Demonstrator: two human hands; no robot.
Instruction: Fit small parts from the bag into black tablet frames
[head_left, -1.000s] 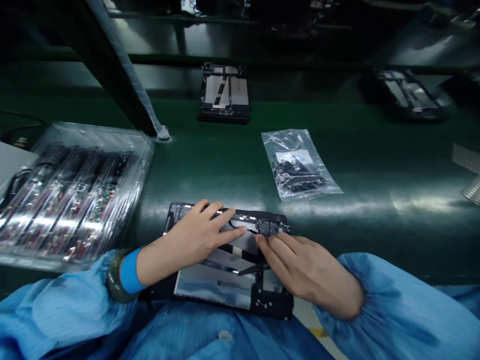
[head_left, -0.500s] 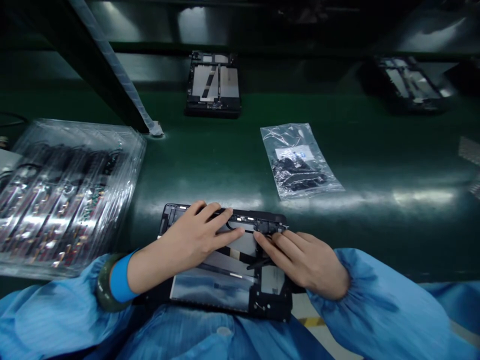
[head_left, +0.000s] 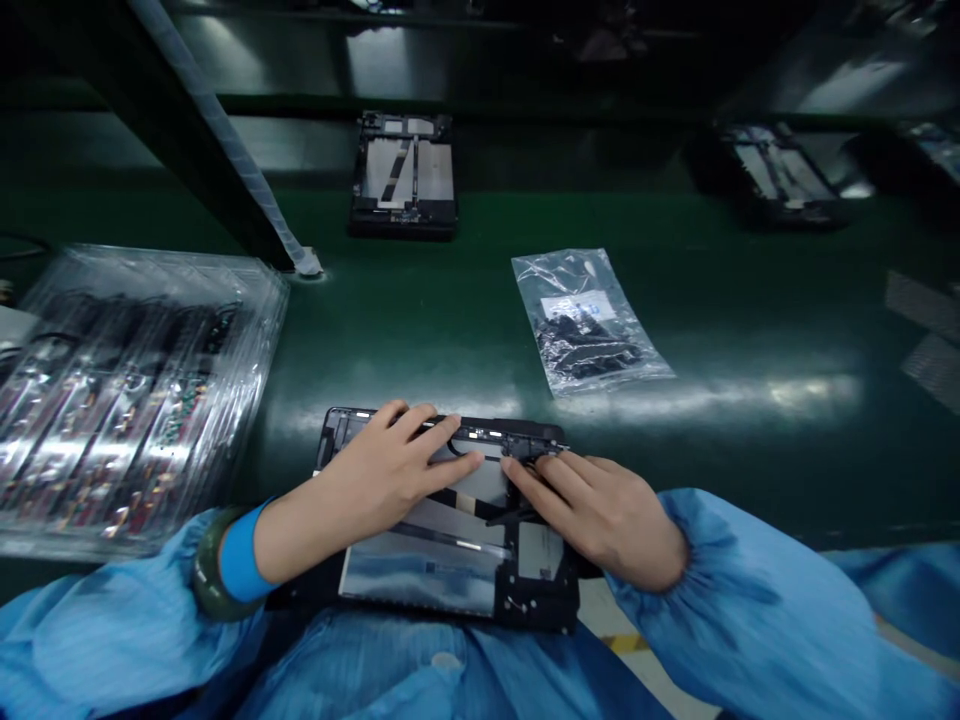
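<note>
Black opened device [head_left: 424, 578]: I am spreading the left hand [head_left: 379, 470] over its far edge, bunching the right hand [head_left: 604, 510] near its far-right corner; any pinch I cannot tell.

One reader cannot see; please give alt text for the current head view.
A person's left hand lies across an open tablet-like device at a green bench; the right hand is at its far right part, a thin dark piece jutting from beneath. Beyond lie a clear bag of dark parts and similar open devices, with clear trays of electronics at left.
</note>
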